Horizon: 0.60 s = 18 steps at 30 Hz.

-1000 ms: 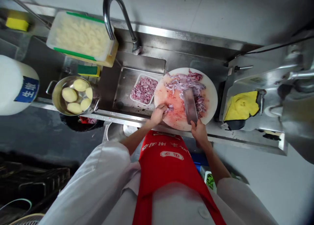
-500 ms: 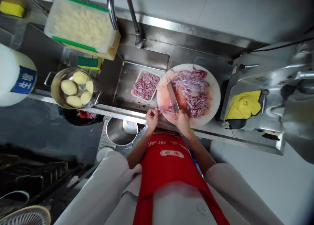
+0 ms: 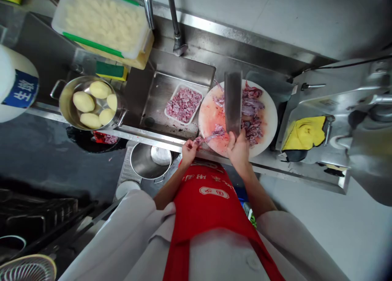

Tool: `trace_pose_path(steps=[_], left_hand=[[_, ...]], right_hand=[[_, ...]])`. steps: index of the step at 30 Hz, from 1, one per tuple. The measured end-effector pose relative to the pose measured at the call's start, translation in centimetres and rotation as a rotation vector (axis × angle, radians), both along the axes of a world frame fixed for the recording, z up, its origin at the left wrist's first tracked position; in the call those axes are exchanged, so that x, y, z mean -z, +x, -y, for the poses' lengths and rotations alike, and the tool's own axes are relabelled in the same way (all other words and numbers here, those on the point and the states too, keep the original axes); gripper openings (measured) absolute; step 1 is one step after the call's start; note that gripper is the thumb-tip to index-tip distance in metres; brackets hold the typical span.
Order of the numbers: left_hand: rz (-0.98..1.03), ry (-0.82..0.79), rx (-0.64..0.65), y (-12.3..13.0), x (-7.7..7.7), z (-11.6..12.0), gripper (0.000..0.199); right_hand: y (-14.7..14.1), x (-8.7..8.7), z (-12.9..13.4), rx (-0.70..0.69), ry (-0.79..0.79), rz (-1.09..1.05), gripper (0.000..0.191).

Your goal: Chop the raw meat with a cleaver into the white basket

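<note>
A round white cutting board (image 3: 271, 109) carries a pile of pinkish-purple raw meat pieces (image 3: 252, 107) on its right half. My right hand (image 3: 239, 150) is closed on the handle of a broad cleaver (image 3: 233, 101), whose wide blade hangs over the middle of the board and hides part of the pile. At the board's lower left edge, my left hand (image 3: 189, 150) pinches the end of a thin strip of raw meat (image 3: 211, 137), which stretches onto the board. A white tray of chopped meat (image 3: 184, 104) sits in the sink to the left.
Left of the sink stands a pot of peeled potatoes (image 3: 84, 101), with a lidded container (image 3: 104, 21) and a sponge (image 3: 110, 70) behind. A faucet (image 3: 179, 42) rises at the back. On the right lies a yellow cloth (image 3: 304, 133). A steel pot (image 3: 150, 160) stands below the counter.
My right hand and the cleaver have moved right, away from the strip, and the blade now shows its broad side. My left hand still pinches the strip. The view has shifted slightly.
</note>
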<state>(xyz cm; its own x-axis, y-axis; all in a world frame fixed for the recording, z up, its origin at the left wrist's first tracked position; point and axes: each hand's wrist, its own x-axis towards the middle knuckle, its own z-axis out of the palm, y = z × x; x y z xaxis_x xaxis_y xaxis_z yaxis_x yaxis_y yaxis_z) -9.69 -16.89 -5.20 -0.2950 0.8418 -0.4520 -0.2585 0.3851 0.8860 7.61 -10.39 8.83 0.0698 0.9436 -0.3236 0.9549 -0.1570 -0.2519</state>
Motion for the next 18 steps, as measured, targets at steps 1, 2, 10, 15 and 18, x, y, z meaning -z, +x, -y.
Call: trace_pose_path(steps=[1,2,10,15,18], left_hand=[[0.006,0.002,0.009,0.0,-0.1,0.0,0.053],[0.009,0.006,0.017,-0.1,-0.1,-0.1,0.053],[0.000,0.040,0.018,-0.1,0.1,-1.0,0.052],[-0.021,0.056,0.014,-0.6,0.0,-1.1,0.055],[-0.090,0.089,0.014,-0.5,-1.1,-2.1,0.056]], right_hand=[[-0.3,0.8,0.3,-0.012,-0.079,0.003,0.034],[-0.4,1.5,0.5,-0.031,-0.161,0.007,0.030],[-1.0,1.2,0.7,-0.090,-0.153,0.066,0.034],[-3.5,2.9,1.7,-0.108,-0.310,0.015,0.028],[-1.7,4.3,0.9,-0.113,-0.301,-0.024,0.028]])
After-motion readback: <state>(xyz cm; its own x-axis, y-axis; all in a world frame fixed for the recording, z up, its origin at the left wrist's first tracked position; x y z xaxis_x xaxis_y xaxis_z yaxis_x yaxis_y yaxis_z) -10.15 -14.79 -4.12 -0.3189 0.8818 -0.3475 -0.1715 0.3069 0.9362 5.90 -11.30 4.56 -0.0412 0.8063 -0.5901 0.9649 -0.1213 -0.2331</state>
